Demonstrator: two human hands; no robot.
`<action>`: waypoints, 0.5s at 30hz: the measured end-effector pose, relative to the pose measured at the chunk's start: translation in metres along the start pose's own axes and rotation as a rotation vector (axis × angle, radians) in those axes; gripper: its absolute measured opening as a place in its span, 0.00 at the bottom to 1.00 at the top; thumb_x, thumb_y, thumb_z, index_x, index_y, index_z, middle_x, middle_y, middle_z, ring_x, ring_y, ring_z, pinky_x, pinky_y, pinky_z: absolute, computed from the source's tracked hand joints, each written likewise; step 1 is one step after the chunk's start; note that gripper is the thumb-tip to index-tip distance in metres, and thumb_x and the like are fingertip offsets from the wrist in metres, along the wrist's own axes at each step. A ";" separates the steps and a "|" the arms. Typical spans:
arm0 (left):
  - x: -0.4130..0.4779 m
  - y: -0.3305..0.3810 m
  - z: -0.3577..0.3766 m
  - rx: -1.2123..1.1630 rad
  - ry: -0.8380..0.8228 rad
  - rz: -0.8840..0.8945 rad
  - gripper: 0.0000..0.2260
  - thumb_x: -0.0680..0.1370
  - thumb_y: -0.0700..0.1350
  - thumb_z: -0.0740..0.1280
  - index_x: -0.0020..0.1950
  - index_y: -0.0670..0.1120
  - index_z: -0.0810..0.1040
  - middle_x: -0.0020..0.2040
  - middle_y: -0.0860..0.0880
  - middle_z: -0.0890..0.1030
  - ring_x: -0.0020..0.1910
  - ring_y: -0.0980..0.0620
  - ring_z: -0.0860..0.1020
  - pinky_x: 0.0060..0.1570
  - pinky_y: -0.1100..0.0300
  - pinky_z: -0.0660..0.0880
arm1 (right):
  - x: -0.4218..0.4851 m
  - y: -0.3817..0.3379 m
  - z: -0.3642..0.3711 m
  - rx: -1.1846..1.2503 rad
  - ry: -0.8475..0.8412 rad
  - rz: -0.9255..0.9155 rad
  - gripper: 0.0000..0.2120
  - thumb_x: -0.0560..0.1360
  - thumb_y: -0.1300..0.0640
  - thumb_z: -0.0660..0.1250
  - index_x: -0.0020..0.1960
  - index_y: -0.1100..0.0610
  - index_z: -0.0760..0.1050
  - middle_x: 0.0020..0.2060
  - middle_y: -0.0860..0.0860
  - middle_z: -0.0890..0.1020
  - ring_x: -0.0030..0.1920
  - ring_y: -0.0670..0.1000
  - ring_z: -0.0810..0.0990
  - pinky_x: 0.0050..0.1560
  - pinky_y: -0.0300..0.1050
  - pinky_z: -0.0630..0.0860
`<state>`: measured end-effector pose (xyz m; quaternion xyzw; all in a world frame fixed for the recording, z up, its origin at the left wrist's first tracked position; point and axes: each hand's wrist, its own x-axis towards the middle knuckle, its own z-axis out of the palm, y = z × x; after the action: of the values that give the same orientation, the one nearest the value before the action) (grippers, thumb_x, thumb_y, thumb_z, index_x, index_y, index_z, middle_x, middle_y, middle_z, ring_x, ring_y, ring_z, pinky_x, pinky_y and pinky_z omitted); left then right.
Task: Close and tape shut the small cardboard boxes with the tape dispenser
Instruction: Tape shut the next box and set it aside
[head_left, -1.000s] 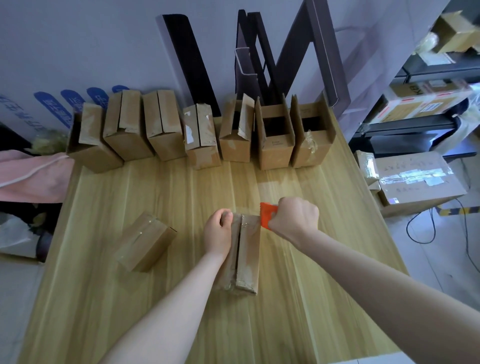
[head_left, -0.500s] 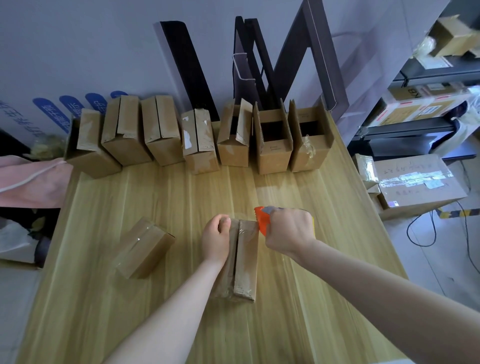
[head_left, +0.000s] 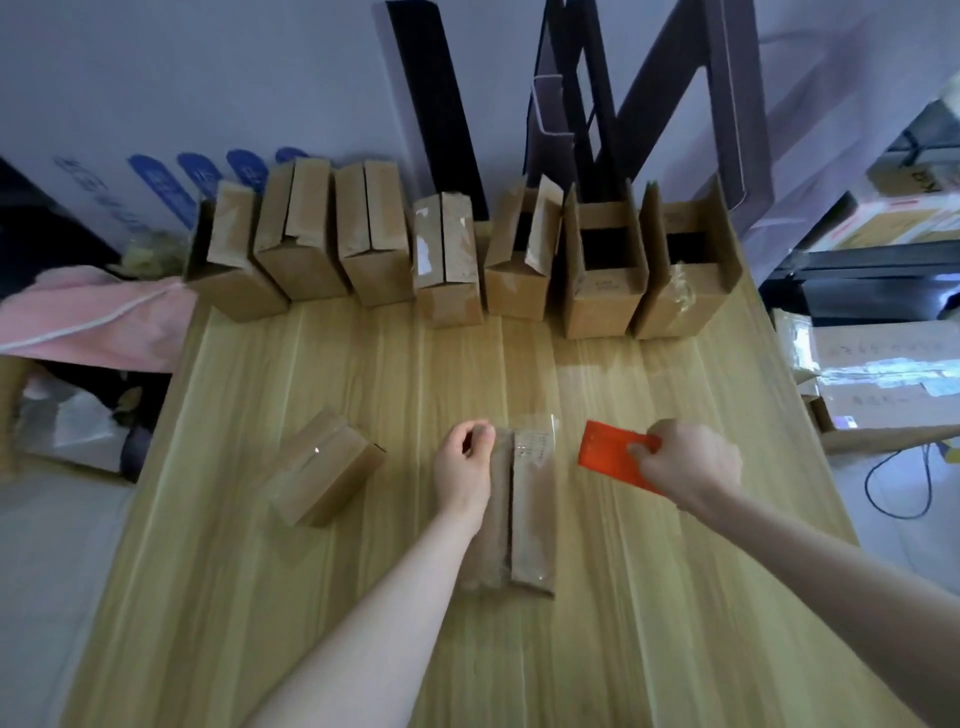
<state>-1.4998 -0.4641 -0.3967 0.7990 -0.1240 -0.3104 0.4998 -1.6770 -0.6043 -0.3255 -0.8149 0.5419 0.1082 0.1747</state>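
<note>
Fingers (head_left: 479, 432) curled: left hand (head_left: 462, 467) on taped box (head_left: 532, 519), right hand (head_left: 691, 457) round tape dispenser (head_left: 608, 452); second box (head_left: 324, 467) sealed, back row (head_left: 605, 280) pending.

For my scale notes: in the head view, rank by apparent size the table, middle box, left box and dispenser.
1. Table.
2. Middle box and left box: too alike to rank; the left hand covers part of the middle one.
3. Dispenser, partly hidden by the right hand.
</note>
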 end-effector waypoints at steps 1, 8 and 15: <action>-0.004 -0.003 0.001 -0.062 0.030 -0.046 0.08 0.80 0.49 0.64 0.56 0.48 0.79 0.51 0.60 0.78 0.52 0.61 0.75 0.49 0.69 0.68 | -0.003 0.001 -0.005 0.081 0.027 0.033 0.14 0.73 0.46 0.62 0.38 0.55 0.77 0.30 0.50 0.81 0.29 0.53 0.81 0.35 0.42 0.77; -0.047 -0.018 -0.003 -0.258 0.297 -0.263 0.07 0.72 0.48 0.75 0.40 0.45 0.80 0.36 0.56 0.80 0.39 0.56 0.79 0.44 0.63 0.72 | -0.040 -0.016 -0.017 0.860 0.213 0.141 0.13 0.71 0.46 0.67 0.37 0.55 0.79 0.29 0.52 0.80 0.28 0.53 0.79 0.35 0.47 0.75; -0.059 -0.021 -0.013 0.010 0.138 -0.184 0.15 0.72 0.50 0.75 0.55 0.47 0.79 0.46 0.55 0.81 0.49 0.53 0.80 0.51 0.59 0.73 | -0.061 -0.035 0.009 1.189 0.111 0.215 0.08 0.75 0.54 0.68 0.38 0.56 0.78 0.28 0.49 0.79 0.31 0.49 0.75 0.35 0.44 0.71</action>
<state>-1.5401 -0.4142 -0.3893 0.8289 -0.0168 -0.2988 0.4726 -1.6680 -0.5370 -0.3054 -0.5228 0.5972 -0.2385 0.5596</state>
